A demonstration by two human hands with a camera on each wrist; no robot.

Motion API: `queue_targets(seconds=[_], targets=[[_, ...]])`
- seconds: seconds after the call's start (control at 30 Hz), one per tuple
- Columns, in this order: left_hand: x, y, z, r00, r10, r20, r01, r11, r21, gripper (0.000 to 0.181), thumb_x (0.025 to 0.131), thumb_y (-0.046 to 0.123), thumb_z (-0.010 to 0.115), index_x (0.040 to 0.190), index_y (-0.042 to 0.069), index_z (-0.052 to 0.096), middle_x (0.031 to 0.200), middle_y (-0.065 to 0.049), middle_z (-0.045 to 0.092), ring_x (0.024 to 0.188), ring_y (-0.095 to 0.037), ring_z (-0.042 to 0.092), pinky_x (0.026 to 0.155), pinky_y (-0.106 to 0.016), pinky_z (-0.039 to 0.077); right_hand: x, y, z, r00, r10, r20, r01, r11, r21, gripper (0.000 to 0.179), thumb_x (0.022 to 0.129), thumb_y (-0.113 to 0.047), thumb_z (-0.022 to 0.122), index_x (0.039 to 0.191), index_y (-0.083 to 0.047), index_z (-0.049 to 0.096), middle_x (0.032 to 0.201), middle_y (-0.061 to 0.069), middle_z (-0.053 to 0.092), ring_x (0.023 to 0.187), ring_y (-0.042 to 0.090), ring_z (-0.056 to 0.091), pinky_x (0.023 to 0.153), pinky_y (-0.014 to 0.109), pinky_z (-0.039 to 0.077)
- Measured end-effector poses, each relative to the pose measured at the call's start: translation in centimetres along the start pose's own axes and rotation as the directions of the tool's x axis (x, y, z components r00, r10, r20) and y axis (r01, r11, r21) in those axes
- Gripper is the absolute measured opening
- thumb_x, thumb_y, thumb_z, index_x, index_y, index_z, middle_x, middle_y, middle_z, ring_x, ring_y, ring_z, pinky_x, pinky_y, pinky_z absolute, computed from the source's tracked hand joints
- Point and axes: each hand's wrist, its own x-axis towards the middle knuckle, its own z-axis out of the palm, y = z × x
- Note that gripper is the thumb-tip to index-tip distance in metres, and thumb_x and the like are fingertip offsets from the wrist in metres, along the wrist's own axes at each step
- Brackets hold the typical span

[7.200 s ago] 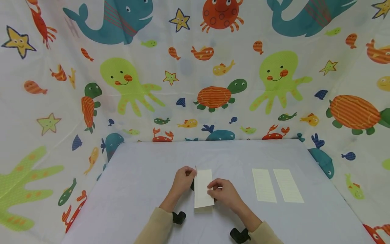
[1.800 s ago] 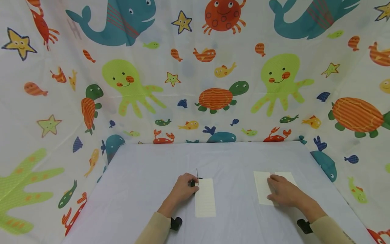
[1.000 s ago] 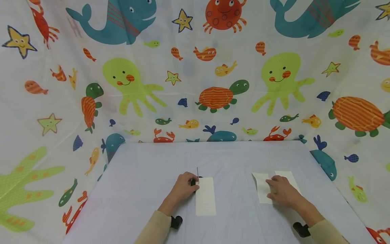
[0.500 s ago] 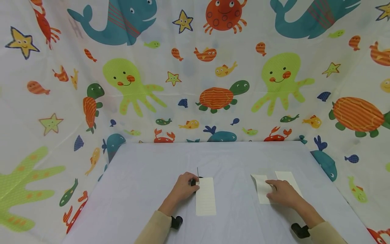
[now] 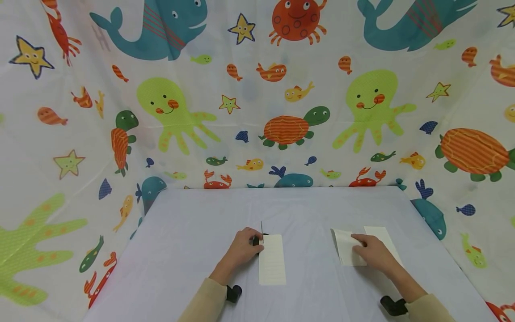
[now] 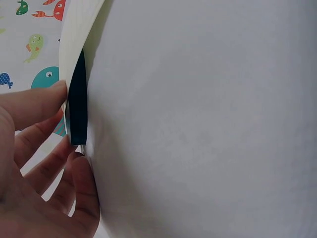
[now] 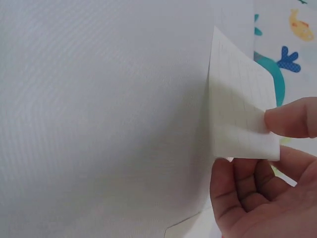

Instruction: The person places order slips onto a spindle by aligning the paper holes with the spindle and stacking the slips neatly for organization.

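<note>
My left hand [image 5: 240, 246] pinches a black binder clip [image 6: 78, 104] at the upper left edge of a small cream lined sheet [image 5: 272, 261]. The thumb lies against the paper by the clip, and a thin wire handle [image 5: 261, 227] sticks up past the fingertips. To the right, my right hand [image 5: 374, 251] pinches another lined sheet [image 5: 346, 250] at its right side between thumb and fingers. That sheet bends, its left edge curling up from the table. Partly behind this hand lies a third sheet [image 5: 376, 231].
A white cloth covers the table [image 5: 181, 259]. Around it hangs a white curtain [image 5: 249, 94] printed with sea animals. Black wrist cameras [image 5: 233, 294] sit below both sleeves.
Earlier both hands were at the sheet by the clip; the right hand then moved right to the loose sheets. Within the last second it has bent one up and now pinches it. The left hand stays put.
</note>
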Motion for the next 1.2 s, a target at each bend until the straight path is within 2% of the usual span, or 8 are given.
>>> queue_targets(seconds=[0.13, 0.2, 0.3, 0.37, 0.63, 0.8, 1.0, 1.2], targets=[[0.0, 0.0, 0.0, 1.000, -0.002, 0.002, 0.002, 1.000, 0.001, 0.014, 0.088, 0.011, 0.076, 0.101, 0.012, 0.071, 0.121, -0.011, 0.063, 0.110, -0.029, 0.055, 0.096, -0.052, 0.047, 0.1, 0.1, 0.3, 1.000, 0.014, -0.020, -0.014, 0.999, 0.033, 0.048, 0.096, -0.012, 0.059, 0.138, 0.010, 0.055, 0.129, 0.030, 0.060, 0.099, 0.030, 0.055, 0.079, 0.042, 0.050], [0.0, 0.1, -0.1, 1.000, 0.004, 0.003, -0.004, 1.000, 0.004, 0.014, 0.088, 0.011, 0.076, 0.101, 0.011, 0.071, 0.120, -0.010, 0.063, 0.109, -0.029, 0.055, 0.096, -0.051, 0.047, 0.2, 0.2, 0.4, 0.999, 0.019, -0.026, -0.017, 0.998, 0.055, 0.047, 0.097, -0.012, 0.059, 0.139, 0.008, 0.055, 0.133, 0.032, 0.057, 0.104, 0.033, 0.056, 0.085, 0.047, 0.052], [-0.1, 0.1, -0.1, 1.000, 0.003, 0.003, -0.003, 1.000, 0.007, 0.014, 0.088, 0.011, 0.076, 0.101, 0.011, 0.071, 0.121, -0.010, 0.063, 0.110, -0.029, 0.054, 0.096, -0.051, 0.047, 0.2, 0.3, 0.6, 0.999, 0.031, -0.040, -0.027, 0.996, 0.088, 0.045, 0.097, -0.012, 0.059, 0.139, 0.005, 0.056, 0.140, 0.033, 0.052, 0.115, 0.038, 0.055, 0.096, 0.057, 0.048], [-0.1, 0.1, -0.1, 1.000, -0.001, 0.004, 0.001, 1.000, 0.008, 0.014, 0.088, 0.012, 0.076, 0.101, 0.011, 0.071, 0.121, -0.010, 0.063, 0.110, -0.029, 0.054, 0.096, -0.051, 0.047, 0.1, 0.3, 0.7, 0.998, 0.033, -0.054, -0.028, 0.994, 0.102, 0.043, 0.097, -0.011, 0.059, 0.137, 0.004, 0.058, 0.140, 0.033, 0.053, 0.117, 0.040, 0.054, 0.098, 0.058, 0.047], [-0.1, 0.2, -0.1, 1.000, -0.003, 0.004, 0.002, 1.000, 0.012, 0.015, 0.088, 0.011, 0.076, 0.102, 0.011, 0.071, 0.121, -0.010, 0.063, 0.110, -0.029, 0.054, 0.096, -0.051, 0.047, -0.1, -0.3, 0.7, 0.992, 0.050, -0.115, -0.035, 0.991, 0.127, 0.033, 0.094, -0.008, 0.063, 0.125, 0.004, 0.065, 0.130, 0.027, 0.059, 0.104, 0.032, 0.056, 0.084, 0.040, 0.050], [-0.1, 0.3, -0.2, 1.000, 0.003, 0.000, -0.003, 1.000, 0.011, 0.014, 0.089, 0.012, 0.076, 0.102, 0.011, 0.071, 0.120, -0.010, 0.064, 0.109, -0.028, 0.055, 0.096, -0.050, 0.047, -0.1, -0.4, 0.9, 0.991, 0.071, -0.110, -0.052, 0.985, 0.163, 0.032, 0.093, -0.010, 0.064, 0.122, 0.002, 0.066, 0.133, 0.028, 0.057, 0.106, 0.034, 0.058, 0.081, 0.037, 0.050], [0.0, 0.2, -0.2, 0.999, 0.035, -0.015, -0.034, 0.999, 0.019, 0.014, 0.087, 0.010, 0.076, 0.101, 0.010, 0.071, 0.117, -0.010, 0.064, 0.105, -0.028, 0.056, 0.093, -0.049, 0.048, 0.0, -0.7, 1.2, 0.993, 0.047, -0.108, -0.025, 0.980, 0.197, 0.032, 0.093, -0.011, 0.066, 0.123, 0.001, 0.067, 0.134, 0.025, 0.058, 0.106, 0.032, 0.059, 0.079, 0.031, 0.050], [-0.1, 0.2, -0.1, 0.999, 0.041, -0.020, -0.041, 0.999, 0.030, 0.015, 0.086, 0.011, 0.077, 0.100, 0.009, 0.071, 0.117, -0.011, 0.065, 0.102, -0.027, 0.055, 0.090, -0.048, 0.048, 0.1, -1.4, 2.0, 0.994, 0.037, -0.103, -0.010, 0.966, 0.259, 0.033, 0.093, -0.011, 0.069, 0.124, 0.000, 0.067, 0.133, 0.023, 0.060, 0.099, 0.026, 0.062, 0.075, 0.028, 0.051]])
